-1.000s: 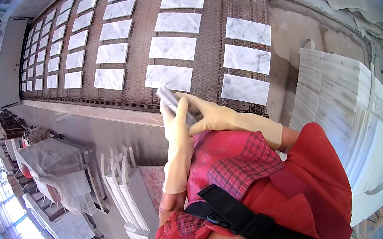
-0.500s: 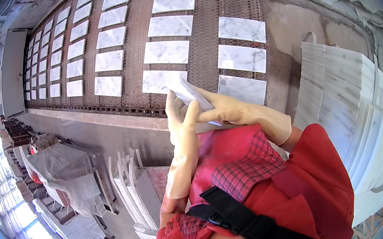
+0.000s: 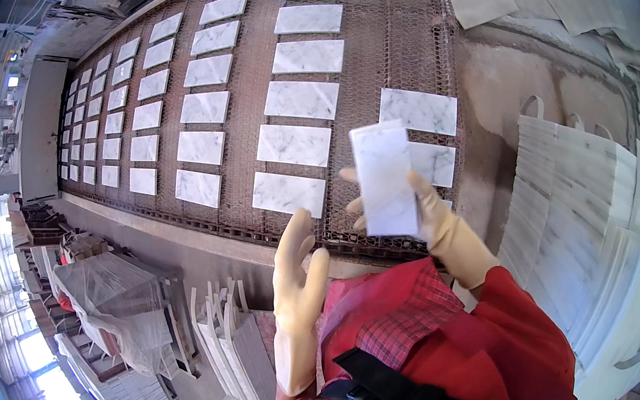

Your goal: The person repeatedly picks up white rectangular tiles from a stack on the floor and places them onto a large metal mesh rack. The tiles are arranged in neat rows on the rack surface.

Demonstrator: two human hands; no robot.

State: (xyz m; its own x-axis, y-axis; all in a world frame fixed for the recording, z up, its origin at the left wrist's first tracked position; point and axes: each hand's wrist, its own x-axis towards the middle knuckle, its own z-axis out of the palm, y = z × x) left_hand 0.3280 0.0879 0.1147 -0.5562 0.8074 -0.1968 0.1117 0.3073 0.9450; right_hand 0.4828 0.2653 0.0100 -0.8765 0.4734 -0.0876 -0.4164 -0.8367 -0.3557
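Observation:
My right hand (image 3: pixel 446 232), in a cream rubber glove, grips a small stack of white marble tiles (image 3: pixel 384 183), thumb on one side and fingers round the other. The top tile's broad face is turned up, and an edge of another shows behind it. The stack is tilted above the mesh belt and hides part of the tiles lying at the right. My left hand (image 3: pixel 301 279), gloved alike, is raised near the belt's front edge with fingers stretched and apart, holding nothing. Just beyond its fingertips lies a grey-veined tile (image 3: pixel 288 194).
Rows of rectangular marble tiles (image 3: pixel 201 146) lie on the brown mesh conveyor belt (image 3: pixel 368 35). Tall stacked white slabs (image 3: pixel 557 201) stand at the right. Leaning slabs (image 3: pixel 233 351) and a plastic-wrapped pile (image 3: pixel 114 294) are at the lower left, beside the belt's metal edge (image 3: pixel 168 232).
My left hand has let go of the tile stack and drawn back toward me. My right hand has swung the stack right, its broad face now up. The view has shifted.

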